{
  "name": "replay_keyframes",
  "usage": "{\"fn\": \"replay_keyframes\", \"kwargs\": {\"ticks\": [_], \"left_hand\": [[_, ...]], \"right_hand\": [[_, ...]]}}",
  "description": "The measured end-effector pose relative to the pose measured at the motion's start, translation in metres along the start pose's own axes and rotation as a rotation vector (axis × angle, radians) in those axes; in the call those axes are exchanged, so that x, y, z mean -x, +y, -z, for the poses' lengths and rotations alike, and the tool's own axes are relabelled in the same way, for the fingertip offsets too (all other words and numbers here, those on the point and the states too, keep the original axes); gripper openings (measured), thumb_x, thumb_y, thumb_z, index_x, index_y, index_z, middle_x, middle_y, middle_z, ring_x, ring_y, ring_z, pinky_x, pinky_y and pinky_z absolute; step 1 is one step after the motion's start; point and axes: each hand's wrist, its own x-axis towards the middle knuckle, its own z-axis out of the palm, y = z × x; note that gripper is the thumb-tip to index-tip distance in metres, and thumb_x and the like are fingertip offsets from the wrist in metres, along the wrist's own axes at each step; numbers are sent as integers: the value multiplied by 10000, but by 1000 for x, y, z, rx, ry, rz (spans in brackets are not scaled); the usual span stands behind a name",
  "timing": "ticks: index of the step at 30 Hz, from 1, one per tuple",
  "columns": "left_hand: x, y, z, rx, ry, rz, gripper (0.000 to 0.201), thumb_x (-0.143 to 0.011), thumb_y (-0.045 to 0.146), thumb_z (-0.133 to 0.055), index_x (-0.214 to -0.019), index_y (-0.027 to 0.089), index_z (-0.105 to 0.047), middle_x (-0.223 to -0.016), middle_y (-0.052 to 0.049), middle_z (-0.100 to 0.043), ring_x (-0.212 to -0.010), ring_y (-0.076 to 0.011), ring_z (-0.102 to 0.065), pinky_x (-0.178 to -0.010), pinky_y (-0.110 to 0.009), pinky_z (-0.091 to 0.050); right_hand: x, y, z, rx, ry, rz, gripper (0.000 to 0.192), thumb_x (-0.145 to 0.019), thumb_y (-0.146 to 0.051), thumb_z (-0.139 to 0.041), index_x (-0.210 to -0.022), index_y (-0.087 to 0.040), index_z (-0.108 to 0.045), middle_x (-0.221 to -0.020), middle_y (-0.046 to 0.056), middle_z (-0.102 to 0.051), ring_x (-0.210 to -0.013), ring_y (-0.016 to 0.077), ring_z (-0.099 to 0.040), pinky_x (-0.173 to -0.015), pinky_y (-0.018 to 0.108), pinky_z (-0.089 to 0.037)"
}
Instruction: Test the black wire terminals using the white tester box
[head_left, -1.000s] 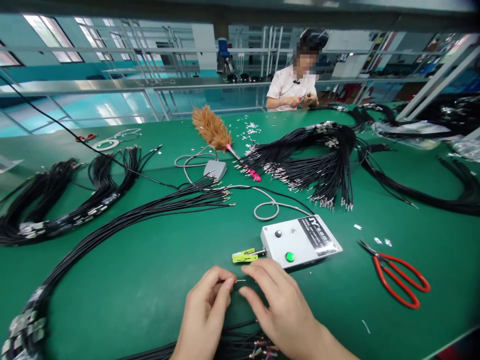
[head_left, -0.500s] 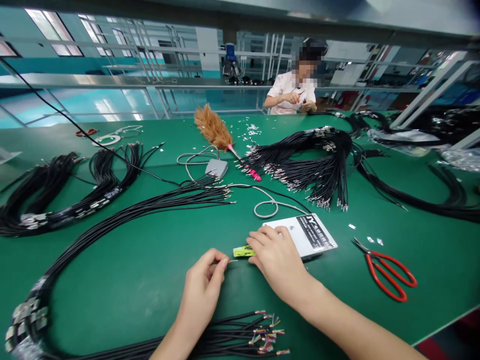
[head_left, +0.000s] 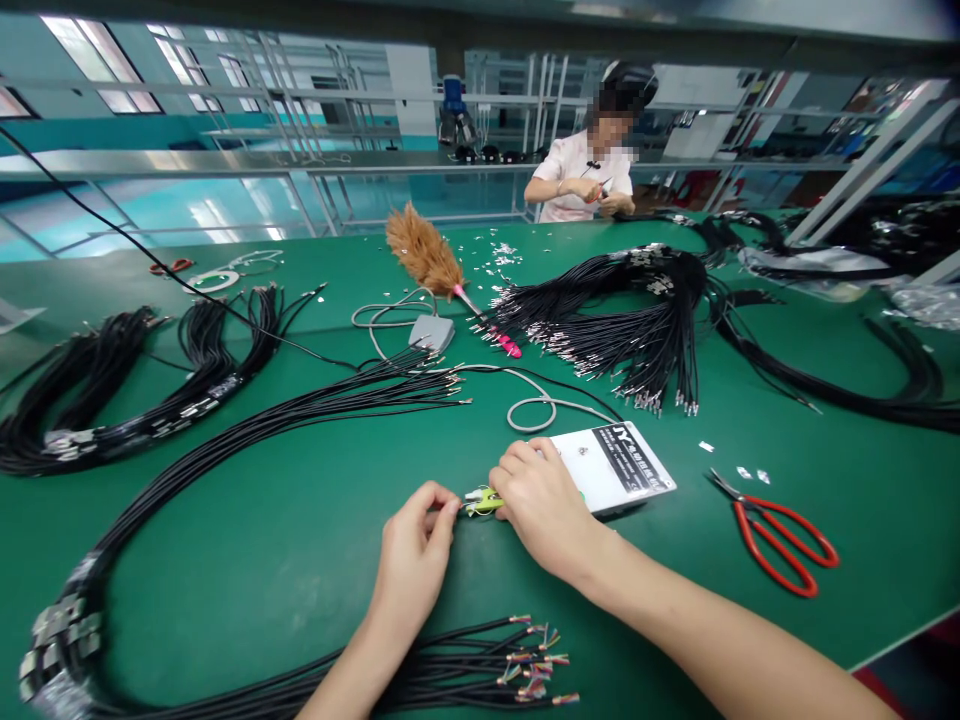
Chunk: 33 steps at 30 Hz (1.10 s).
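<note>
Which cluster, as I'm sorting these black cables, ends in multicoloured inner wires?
The bottom-centre cluster, below and right of the left hand: its tips splay into multicoloured wires, while visible tips in the other clusters look metallic.

Looks like smooth plastic on the lime clip (head_left: 489, 500), centre. Shines glossy on red plier handles (head_left: 781, 548), lower right. Looks rough, fluffy on the duster (head_left: 424, 253), upper centre.
</note>
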Motion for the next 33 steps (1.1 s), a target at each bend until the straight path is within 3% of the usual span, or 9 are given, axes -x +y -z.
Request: {"fn": "replay_keyframes", "kwargs": {"ticks": [12, 17, 21, 24, 28, 33], "left_hand": [[-1, 4, -6, -67, 29, -21, 196, -830, 342, -538, -684, 211, -548, -570, 61, -457, -476, -126, -422, -433, -205, -283], [-1, 3, -6, -83, 21, -22, 199, -840, 355, -527, -704, 213, -552, -574, 57, -474, -483, -132, -446, -437, -208, -288], [-1, 2, -5, -73, 14, -17, 207, -840, 370, -531, -708, 212, -554, -572, 57, -469, -483, -134, -436, -439, -210, -280], [-1, 1, -4, -56, 15, -15, 211, -830, 375, -546, -700, 209, -556, -574, 55, -469, -491, -134, -427, -448, -213, -278], [-2, 1, -4, -43, 15, -4, 209, -819, 385, -560, -708, 208, -558, -572, 57, -465, -488, -132, -408, -455, -216, -271], [-4, -1, -2, -44, 2, 14, 212, -807, 388, -565, -694, 209, -556, -549, 68, -427, -479, -127, -388, -455, -218, -245]], "right_hand": [[-1, -2, -1, 7, 13, 2, 85, -835, -128, -695, -788, -161, -632, -817, 64, -672, -884, 236, -550, -770, 372, -315], [8, 3, 6, -34, 52, 2, 156, -832, -278, -747, -851, -164, -642, -904, 62, -699, -977, 250, -565, -836, 402, -320], [48, 23, 18, -223, 283, -87, 176, -900, -247, -674, -1065, -216, -619, -1085, 27, -711, -1101, 230, -563, -922, 399, -312], [84, 34, 14, -284, 484, -173, 145, -937, -138, -563, -1061, -204, -596, -1107, 48, -715, -1106, 234, -571, -913, 392, -351], [109, 28, -1, -293, 510, -136, 166, -917, -58, -526, -993, -197, -574, -1181, 63, -705, -1153, 232, -564, -931, 392, -357], [103, 16, -10, -258, 613, -196, 136, -933, -105, -555, -875, -220, -601, -1059, 14, -759, -1060, 221, -630, -884, 377, -336]]}}
